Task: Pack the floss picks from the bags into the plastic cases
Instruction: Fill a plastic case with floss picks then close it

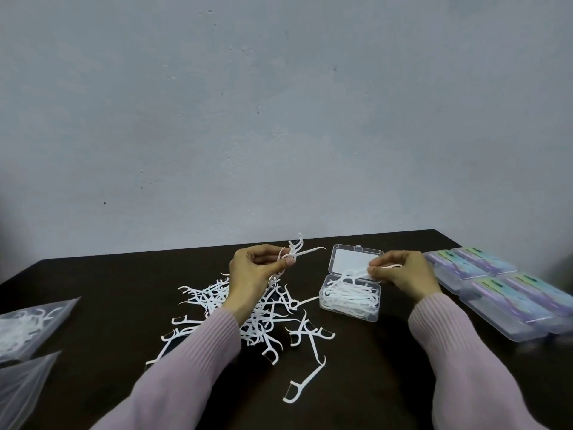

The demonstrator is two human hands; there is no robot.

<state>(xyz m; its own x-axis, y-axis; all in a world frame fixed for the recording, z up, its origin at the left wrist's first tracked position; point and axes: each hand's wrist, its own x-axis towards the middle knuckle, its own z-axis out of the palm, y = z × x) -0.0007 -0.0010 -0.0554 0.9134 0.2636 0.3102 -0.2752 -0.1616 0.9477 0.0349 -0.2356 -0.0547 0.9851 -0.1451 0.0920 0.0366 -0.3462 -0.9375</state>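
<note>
A heap of white floss picks (248, 315) lies loose on the dark table (108, 290). My left hand (254, 271) is raised above the heap and pinches a few floss picks (297, 251) by their handles. An open clear plastic case (352, 301) stands to the right of the heap, its lid (352, 259) tipped back, with several picks lying inside. My right hand (403, 271) holds one floss pick (359, 271) over the case, its head pointing down toward the picks inside.
Several closed plastic cases with purple and teal labels (502, 290) are lined up at the table's right edge. Two clear bags (28, 330) lie at the left edge, the upper one holding picks. A grey wall rises behind the table.
</note>
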